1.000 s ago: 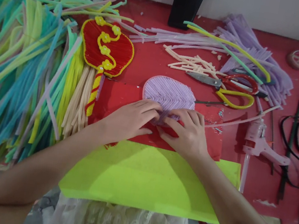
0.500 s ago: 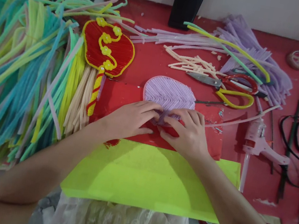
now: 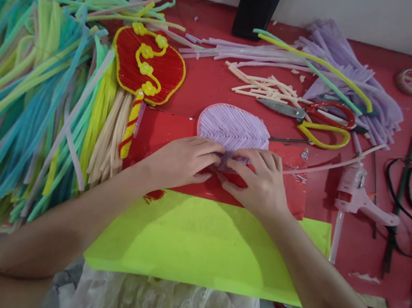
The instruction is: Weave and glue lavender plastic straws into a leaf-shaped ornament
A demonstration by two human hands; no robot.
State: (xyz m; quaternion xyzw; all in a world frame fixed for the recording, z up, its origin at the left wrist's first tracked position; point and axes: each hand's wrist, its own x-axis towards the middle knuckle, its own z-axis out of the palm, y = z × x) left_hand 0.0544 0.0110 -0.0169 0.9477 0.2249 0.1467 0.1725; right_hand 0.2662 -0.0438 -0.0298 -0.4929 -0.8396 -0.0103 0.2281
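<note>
A rounded panel of lilac pipe cleaners (image 3: 235, 124), laid in a herringbone pattern with a pink edge, lies on a red sheet (image 3: 165, 136). My left hand (image 3: 189, 159) grips its near edge from the left, fingers bent and thumb below. From the right, my right hand (image 3: 259, 179) pinches the same edge with curled fingers. The fingertips of both hands nearly meet there and hide the panel's near end. A long pink pipe cleaner (image 3: 332, 163) runs out to the right from beside my right hand.
Bundled coloured pipe cleaners (image 3: 38, 108) cover the left side, beside a red and yellow fan (image 3: 149, 67). Behind the panel lie scissors (image 3: 324, 135), cream pieces (image 3: 265, 87) and lilac stems (image 3: 337, 65). A pink glue gun (image 3: 358, 196) sits right. A yellow-green sheet (image 3: 206, 244) lies in front.
My left thumb has drawn slightly closer to the fingers at the panel's near edge. Otherwise both hands and the panel stay in place.
</note>
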